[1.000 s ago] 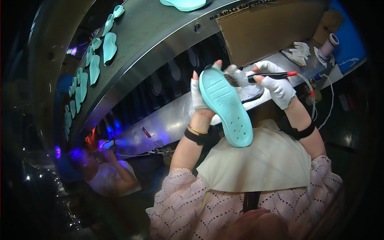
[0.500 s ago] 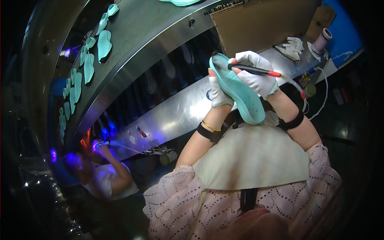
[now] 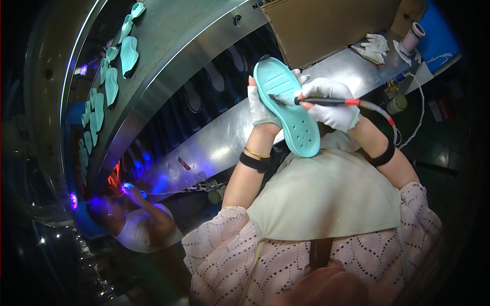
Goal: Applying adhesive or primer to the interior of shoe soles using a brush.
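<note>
A turquoise foam shoe sole (image 3: 301, 125) stands tilted before me, its broad face with ridges and small holes toward me. My left hand (image 3: 263, 107), in a white glove with bare fingertips, grips it from behind and along its left edge. A black and red brush pen (image 3: 334, 102) is pinched in my gloved right hand (image 3: 331, 108). Its dark tip touches the sole's face near the middle, below the ridges. A pale tube (image 3: 376, 109) runs from the pen's back end. A small dark piece (image 3: 264, 58) shows at the sole's far end.
A metal bench (image 3: 224, 145) crosses behind my hands. Left of it, a conveyor belt (image 3: 168, 38) carries several turquoise shoe parts (image 3: 112, 86). Cardboard (image 3: 316, 30), white gloves (image 3: 373, 48) and a pink spool (image 3: 412, 38) lie far right. A co-worker (image 3: 143, 224) sits lower left.
The sole has turned so its broad face shows, and has shifted a little left. The brush tip has moved from near the sole's far end toward its middle.
</note>
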